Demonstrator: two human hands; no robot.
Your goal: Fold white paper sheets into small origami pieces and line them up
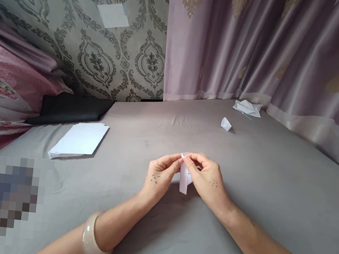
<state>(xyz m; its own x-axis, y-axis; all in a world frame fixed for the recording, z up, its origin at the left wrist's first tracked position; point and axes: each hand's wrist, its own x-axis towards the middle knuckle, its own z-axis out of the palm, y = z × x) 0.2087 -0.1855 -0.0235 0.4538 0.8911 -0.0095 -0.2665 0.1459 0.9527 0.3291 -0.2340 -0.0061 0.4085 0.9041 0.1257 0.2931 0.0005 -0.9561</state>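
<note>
Between my two hands, a narrow folded strip of white paper hangs down above the grey sheet. My left hand pinches its upper left edge between thumb and fingers. From the other side my right hand grips the top of it, thumb close beside the left thumb. Another flap of the paper shows partly behind the right thumb; the rest of its folds are hidden by the fingers. A pale bangle circles my left forearm.
On the left lies a stack of white paper, near a black item. A small folded paper piece stands beyond my right hand. Crumpled white papers lie by the purple curtain. The lower left corner is blurred out.
</note>
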